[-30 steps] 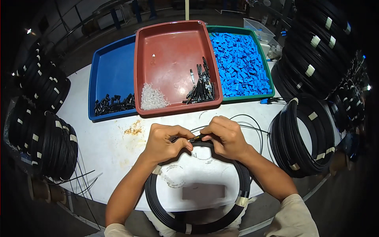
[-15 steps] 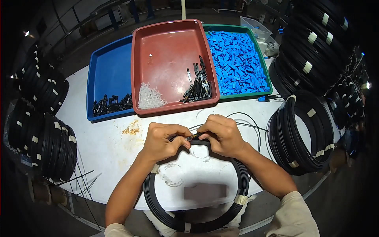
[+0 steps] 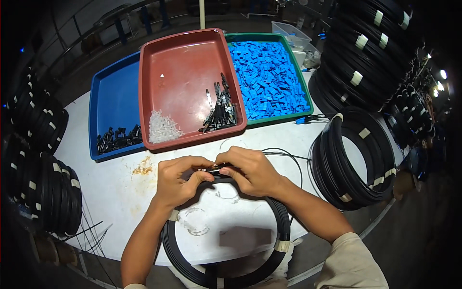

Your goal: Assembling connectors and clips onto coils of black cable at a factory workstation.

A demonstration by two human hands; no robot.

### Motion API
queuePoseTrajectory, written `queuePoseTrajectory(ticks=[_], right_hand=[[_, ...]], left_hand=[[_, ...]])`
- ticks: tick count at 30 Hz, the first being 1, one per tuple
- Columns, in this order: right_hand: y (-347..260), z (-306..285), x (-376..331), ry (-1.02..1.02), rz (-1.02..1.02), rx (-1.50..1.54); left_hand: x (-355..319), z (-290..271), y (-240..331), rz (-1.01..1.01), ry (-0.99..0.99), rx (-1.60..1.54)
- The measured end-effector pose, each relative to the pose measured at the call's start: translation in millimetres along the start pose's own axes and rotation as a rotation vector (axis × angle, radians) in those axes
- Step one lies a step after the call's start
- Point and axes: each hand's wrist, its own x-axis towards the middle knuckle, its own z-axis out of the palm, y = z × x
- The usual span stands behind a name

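Over the top of a black cable coil (image 3: 276, 212), my two hands meet at a small, dark cable-end connector (image 3: 215, 169). Thumb and forefinger of my right hand (image 3: 250, 171) pinch its right end. My left hand (image 3: 179, 179) closes on the left end with thumb and index finger; the exact contact is partly covered by the fingers. The coil is bound with pale tape strips and hangs over the table's near edge toward my lap. A loose length of black cable (image 3: 296, 166) loops out to the right behind my right hand.
Beyond my hands, a red tray (image 3: 183, 72) holds clear small pieces and black connectors. It overlaps a blue tray (image 3: 113, 103) with black parts and a green tray (image 3: 302, 91) of blue clips. Black cable coils stand at left (image 3: 57, 192) and right (image 3: 322, 168).
The view has shifted, so the trays and coils sit further left. My fingers have moved slightly around the connector, and my left fingertips now look more spread along it.
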Motion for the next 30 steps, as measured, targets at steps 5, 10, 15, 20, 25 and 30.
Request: queuePoseTrajectory(ticks=[5,10,15,20,25,30], right_hand=[[2,1,-2,-0.041,0.035,0.049],[0,1,-2,-0.072,0.067,0.063],[6,2,-3,-0.084,0.073,0.042],[8,2,-1,-0.102,0.101,0.095],[9,3,0,-0.096,0.091,0.151],[15,-1,-6,-0.125,0.150,0.175]], left_hand=[[-2,-3,-3,-0.084,0.019,-0.181],[-5,-5,-6,-0.144,0.033,-0.250],[-3,-1,-7,-0.061,0.036,-0.205],[4,-9,0,0.022,0.005,-0.022],[57,-17,16,0.140,-0.058,0.012],[150,36,21,0.244,-0.326,0.150]])
